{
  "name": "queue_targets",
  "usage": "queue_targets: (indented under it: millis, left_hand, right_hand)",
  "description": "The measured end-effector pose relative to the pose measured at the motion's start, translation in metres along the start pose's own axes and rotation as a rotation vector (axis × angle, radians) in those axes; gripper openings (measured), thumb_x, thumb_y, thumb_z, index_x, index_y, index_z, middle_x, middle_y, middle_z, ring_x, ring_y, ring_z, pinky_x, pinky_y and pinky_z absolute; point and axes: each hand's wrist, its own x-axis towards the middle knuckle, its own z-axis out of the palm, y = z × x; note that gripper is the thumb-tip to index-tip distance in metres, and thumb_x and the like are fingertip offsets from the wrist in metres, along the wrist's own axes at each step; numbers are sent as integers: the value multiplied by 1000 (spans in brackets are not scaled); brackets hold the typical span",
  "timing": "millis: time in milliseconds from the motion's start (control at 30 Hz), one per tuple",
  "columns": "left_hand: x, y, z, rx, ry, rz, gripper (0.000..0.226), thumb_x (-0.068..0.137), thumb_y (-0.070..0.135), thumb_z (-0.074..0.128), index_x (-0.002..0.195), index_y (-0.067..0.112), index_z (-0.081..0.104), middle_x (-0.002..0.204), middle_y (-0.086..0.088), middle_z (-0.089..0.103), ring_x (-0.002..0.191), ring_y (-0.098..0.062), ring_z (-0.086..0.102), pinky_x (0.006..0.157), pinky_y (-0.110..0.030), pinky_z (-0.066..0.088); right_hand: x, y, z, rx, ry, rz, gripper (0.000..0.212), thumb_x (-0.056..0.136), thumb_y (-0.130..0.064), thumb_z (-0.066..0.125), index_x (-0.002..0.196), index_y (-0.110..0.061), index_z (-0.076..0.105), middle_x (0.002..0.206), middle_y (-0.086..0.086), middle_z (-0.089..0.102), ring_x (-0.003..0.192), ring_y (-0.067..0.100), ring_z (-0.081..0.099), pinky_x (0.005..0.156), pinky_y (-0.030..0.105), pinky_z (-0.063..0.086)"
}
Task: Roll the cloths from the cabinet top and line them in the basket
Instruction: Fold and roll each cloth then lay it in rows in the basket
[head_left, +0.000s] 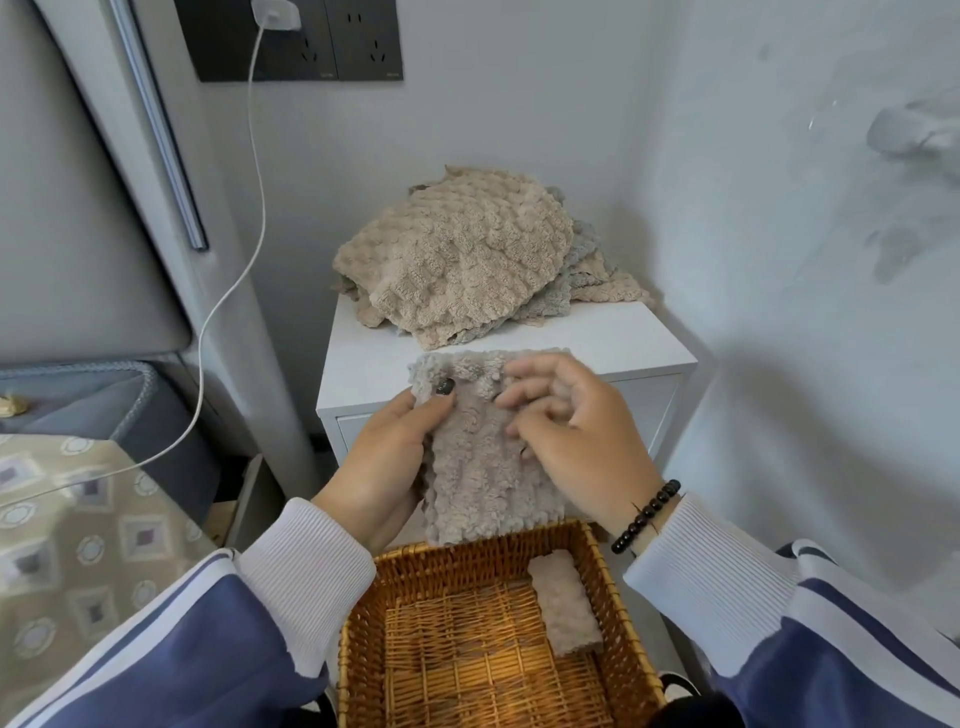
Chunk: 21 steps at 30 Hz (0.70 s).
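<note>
You hold a grey-beige fleece cloth (485, 457) in the air between the white cabinet (519, 343) at twelve o'clock and the wicker basket (363, 623) at six. Your left hand (384, 462) pinches its left edge, thumb on top near the upper corner; your right hand (576, 441) has curled fingers pressed into the upper right part. The cloth looks light, thick and limp, so it will likely sag and spring open unless you keep the roll squeezed. Grip it across the full width at the top edge and roll downward. One rolled cloth (563, 603) already lies along the basket's right wall, at three o'clock inside. The pile of cloths (457, 254) waits on the cabinet top.
</note>
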Motion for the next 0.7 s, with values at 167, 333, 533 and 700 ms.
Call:
queue_targets:
  millis: [167,333,533,700]
  left_hand:
    - [-4,4,0,-61,8,-11,29,101,21,42,116,7,62,104,-9,74,93,-23,72,71,-33,58]
    - [-6,6,-1,-59,52,-26,27,100,27,45,109,12,66,100,-7,75,92,-24,72,81,-41,54]
    - [4,11,-12,28,56,12,41,77,30,67,111,7,64,109,-15,65,97,-31,60,83,-43,47]
    - [5,16,-21,421,-212,-28,62,52,35,85,110,20,68,101,-4,74,96,-25,69,80,-35,56]
  right_hand:
    - [12,10,-16,31,207,158,53,79,-23,74,124,-27,45,114,-13,54,98,5,57,80,23,49]
    - [12,20,-14,281,-57,353,21,82,-28,72,99,-17,66,87,-1,72,83,19,68,79,40,56]
    - [10,19,-27,100,-75,252,34,70,-51,77,94,-29,68,104,16,71,99,39,65,90,57,50]
    - [8,19,-43,-92,-344,203,32,72,-41,75,101,-32,65,94,-13,73,87,3,69,81,24,55]
